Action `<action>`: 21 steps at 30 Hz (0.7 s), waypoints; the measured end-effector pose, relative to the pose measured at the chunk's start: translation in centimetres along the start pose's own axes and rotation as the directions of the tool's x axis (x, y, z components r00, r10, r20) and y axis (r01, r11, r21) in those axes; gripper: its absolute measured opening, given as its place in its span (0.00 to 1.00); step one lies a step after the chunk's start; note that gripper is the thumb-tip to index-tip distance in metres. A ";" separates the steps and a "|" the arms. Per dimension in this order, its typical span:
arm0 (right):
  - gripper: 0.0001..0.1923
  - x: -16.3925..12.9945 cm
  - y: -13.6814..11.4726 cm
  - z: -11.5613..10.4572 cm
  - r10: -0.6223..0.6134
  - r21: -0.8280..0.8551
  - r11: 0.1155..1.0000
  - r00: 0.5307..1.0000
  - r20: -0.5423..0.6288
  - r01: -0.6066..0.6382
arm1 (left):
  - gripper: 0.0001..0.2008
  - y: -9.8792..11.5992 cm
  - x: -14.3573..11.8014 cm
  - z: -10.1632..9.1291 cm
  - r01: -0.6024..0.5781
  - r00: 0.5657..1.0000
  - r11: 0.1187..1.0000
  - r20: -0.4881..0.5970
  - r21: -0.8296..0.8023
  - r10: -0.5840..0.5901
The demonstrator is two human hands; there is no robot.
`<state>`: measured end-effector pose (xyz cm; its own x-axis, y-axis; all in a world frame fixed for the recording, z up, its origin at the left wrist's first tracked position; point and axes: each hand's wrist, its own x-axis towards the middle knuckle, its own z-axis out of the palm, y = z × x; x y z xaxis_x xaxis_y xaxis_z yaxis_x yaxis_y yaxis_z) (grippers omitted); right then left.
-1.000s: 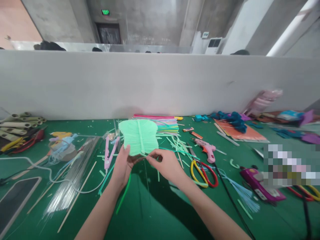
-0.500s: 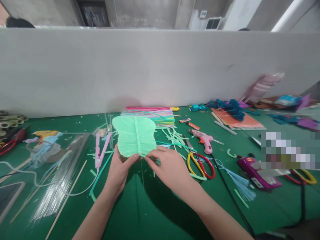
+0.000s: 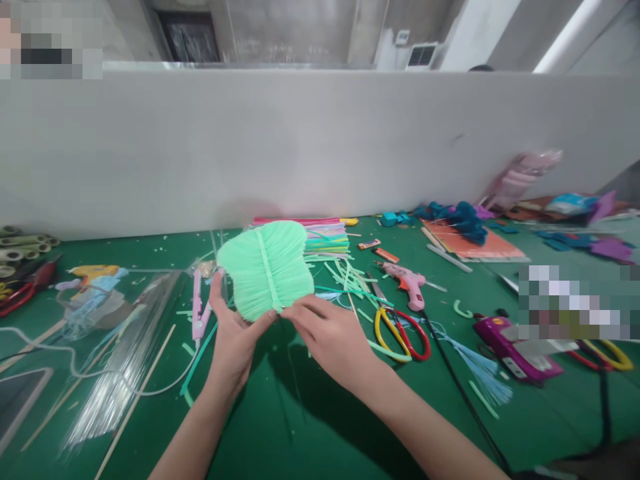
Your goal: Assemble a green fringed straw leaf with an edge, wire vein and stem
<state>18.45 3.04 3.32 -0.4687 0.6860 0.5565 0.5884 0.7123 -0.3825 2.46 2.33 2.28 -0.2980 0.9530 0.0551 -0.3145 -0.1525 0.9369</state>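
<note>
A light green pipe-cleaner leaf with a raised midrib is held up over the table, tilted to the left. My left hand grips it from below, the thumb pressed on its lower edge by the midrib's end and the other fingers partly hidden behind it. At that same lower end, my right hand has thumb and fingers pinched together on the leaf's base. A thin wire or thread seems to hang below the fingertips.
Behind the leaf lies a bundle of coloured pipe cleaners. A pink hair straightener is to the left. On the right are a pink glue gun, red-and-yellow scissors and a purple device. A white partition rises behind.
The leaf has tilted to the left, its midrib now slanting. Fingers of my left hand have spread out on the leaf's left side. The right hand stays pinched at the base.
</note>
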 end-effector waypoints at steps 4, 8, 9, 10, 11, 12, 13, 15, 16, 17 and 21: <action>0.11 0.3 0.3 0.1 -0.164 -0.086 0.985 0.976 -0.144 0.153 | 0.49 0.9 -0.2 0.1 0.013 1.000 1.000 0.005 0.004 -0.013; 0.09 0.6 0.2 0.0 -0.186 -0.110 0.980 0.960 -0.210 0.166 | 0.42 1.5 -0.5 0.1 0.125 0.992 0.992 0.037 -0.025 -0.124; 0.09 0.7 0.1 0.1 -0.172 -0.088 0.984 0.959 -0.226 0.156 | 0.41 1.6 -0.6 0.1 0.130 0.991 0.991 0.035 -0.041 -0.129; 0.09 0.7 -0.1 0.1 -0.153 -0.061 0.988 0.958 -0.243 0.142 | 0.40 1.7 -0.7 0.1 0.135 0.990 0.989 0.035 -0.057 -0.134; 0.09 0.7 -0.2 0.2 -0.135 -0.036 0.991 0.956 -0.261 0.130 | 0.39 1.8 -0.8 0.1 0.142 0.989 0.987 0.039 -0.073 -0.140; 0.09 0.7 -0.4 0.3 -0.125 -0.018 0.992 0.952 -0.281 0.125 | 0.39 1.9 -0.9 0.1 0.157 0.987 0.984 0.050 -0.087 -0.153; 0.09 0.7 -0.5 0.4 -0.124 -0.008 0.992 0.945 -0.302 0.128 | 0.38 2.1 -0.9 0.2 0.175 0.984 0.979 0.064 -0.102 -0.169; 0.09 0.6 -0.7 0.6 -0.143 -0.003 0.989 0.930 -0.338 0.150 | 0.37 2.4 -1.0 0.2 0.213 0.975 0.969 0.092 -0.126 -0.202; 0.09 0.7 -0.8 0.6 -0.154 -0.005 0.987 0.926 -0.346 0.162 | 0.37 2.5 -1.1 0.2 0.224 0.972 0.965 0.101 -0.137 -0.211; 0.10 0.7 -0.9 0.6 -0.162 -0.012 0.986 0.925 -0.344 0.168 | 0.37 2.6 -1.1 0.1 0.228 0.971 0.963 0.105 -0.146 -0.214; 0.12 1.0 -1.0 0.4 -0.146 -0.085 0.988 0.955 -0.259 0.128 | 0.29 2.3 -0.9 -0.4 0.193 0.979 0.974 0.092 -0.121 -0.183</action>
<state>17.11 3.06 4.02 -0.3631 0.5127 0.7780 0.5771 0.7793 -0.2442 1.63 1.06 4.24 -0.1515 0.9847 -0.0855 -0.4723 0.0038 0.8814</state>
